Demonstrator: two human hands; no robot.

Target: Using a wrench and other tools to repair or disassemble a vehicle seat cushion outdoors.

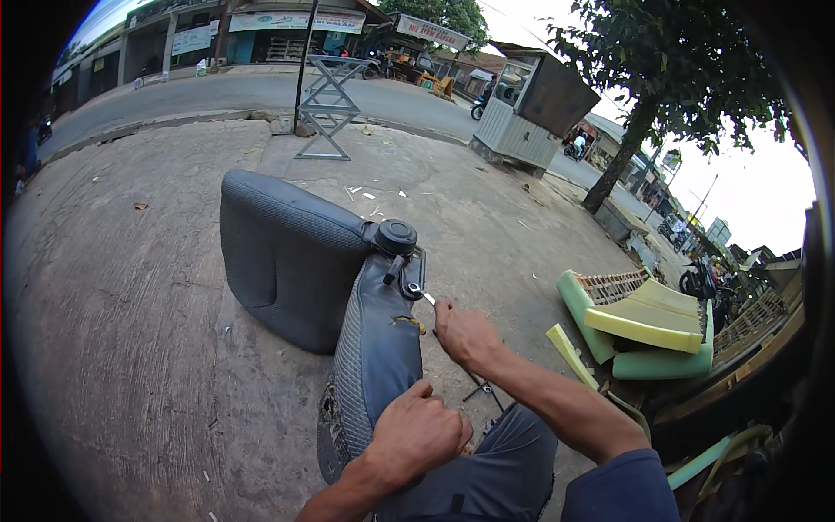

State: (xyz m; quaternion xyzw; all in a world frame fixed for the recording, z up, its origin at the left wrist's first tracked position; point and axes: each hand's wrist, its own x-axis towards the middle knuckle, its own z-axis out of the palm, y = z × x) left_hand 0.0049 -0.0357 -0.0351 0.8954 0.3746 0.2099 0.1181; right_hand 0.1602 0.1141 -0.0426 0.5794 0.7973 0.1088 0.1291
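Observation:
A black car seat lies on the concrete, its backrest (291, 252) to the left and its worn cushion (383, 339) in front of me. At the hinge between them are a round black knob (396, 236) and a short black lever. My right hand (465, 332) is closed round a silver wrench (428, 297), whose ring end sits on the hinge's round fitting just below the lever. Closed like a fist, my left hand (422, 424) rests by the cushion's near side above my leg; its palm and fingertips are hidden.
A dark metal tool (480, 389) lies beyond my knee. To the right are green and yellow foam-padded seat frames (644, 317). A grey metal stand (328, 109) stands near the road, with a kiosk (539, 109) and tree farther right. White scraps litter the concrete.

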